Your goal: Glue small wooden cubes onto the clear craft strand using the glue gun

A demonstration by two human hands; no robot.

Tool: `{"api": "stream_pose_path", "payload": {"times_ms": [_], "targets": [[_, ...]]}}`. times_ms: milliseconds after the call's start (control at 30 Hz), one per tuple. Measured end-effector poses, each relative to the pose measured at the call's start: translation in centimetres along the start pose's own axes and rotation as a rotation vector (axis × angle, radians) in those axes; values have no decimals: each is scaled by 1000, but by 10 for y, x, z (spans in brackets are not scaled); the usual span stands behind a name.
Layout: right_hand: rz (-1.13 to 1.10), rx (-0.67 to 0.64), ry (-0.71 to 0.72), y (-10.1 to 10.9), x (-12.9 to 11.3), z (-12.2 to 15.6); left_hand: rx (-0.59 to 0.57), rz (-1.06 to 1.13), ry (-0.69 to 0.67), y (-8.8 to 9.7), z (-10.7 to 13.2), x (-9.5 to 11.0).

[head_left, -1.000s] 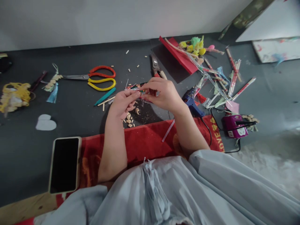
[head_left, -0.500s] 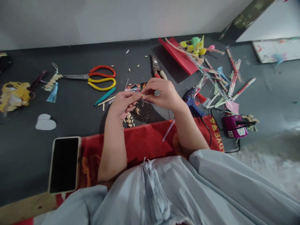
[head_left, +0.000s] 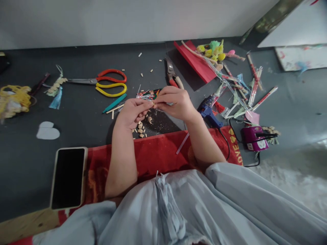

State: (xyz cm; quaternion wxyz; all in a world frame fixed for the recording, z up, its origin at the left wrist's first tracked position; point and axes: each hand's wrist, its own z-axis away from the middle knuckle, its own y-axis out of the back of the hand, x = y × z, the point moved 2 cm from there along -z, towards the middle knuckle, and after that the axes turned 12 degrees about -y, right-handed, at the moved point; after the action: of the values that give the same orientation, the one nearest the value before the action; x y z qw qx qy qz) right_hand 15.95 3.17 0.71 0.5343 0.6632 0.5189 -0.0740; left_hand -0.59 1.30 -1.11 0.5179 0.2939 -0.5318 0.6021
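My left hand and my right hand meet fingertip to fingertip above the dark table. Both are closed in a pinch around something tiny and pale that the fingers mostly cover; its kind does not show. Just below them lies a heap of short cut wooden pieces, with pale crumbs scattered to its right. Behind the fingers sits a bundle of thin white sticks on a colourful patterned wrapper. Left of my left hand are a teal pen and a thin wooden stick.
Scissors with red and yellow handles lie left, pliers behind my right hand. A blue glue gun is at right, its cord near a purple power adapter. A phone and red cloth lie nearer me.
The view has shifted slightly. My hands stay pinched together in nearly the same place, and the fingertips have closed in a little over the tiny piece.
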Motion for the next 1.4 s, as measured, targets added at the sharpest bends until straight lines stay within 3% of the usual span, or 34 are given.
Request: {"api": "stream_pose_path", "payload": {"times_ms": [233,400,633,833,1200,1400], "targets": [[-8,24,-25,0,-4,0,-23,54,-9,-4,2,2],[-152,-7,-113,3,-3,-3,-35,101,-18,-8,1,0],[-535,-63,-431,-5,10,-4,8,83,-14,-6,-2,0],[-769,-27,-555,-11,11,-6,-30,91,-22,-8,-2,1],[-694,-71,-539,-18,12,-3,-184,-16,-114,-11,1,-2],[-603,-28,-541,-16,14,-4,-18,16,-165,-8,-3,-2]]}}
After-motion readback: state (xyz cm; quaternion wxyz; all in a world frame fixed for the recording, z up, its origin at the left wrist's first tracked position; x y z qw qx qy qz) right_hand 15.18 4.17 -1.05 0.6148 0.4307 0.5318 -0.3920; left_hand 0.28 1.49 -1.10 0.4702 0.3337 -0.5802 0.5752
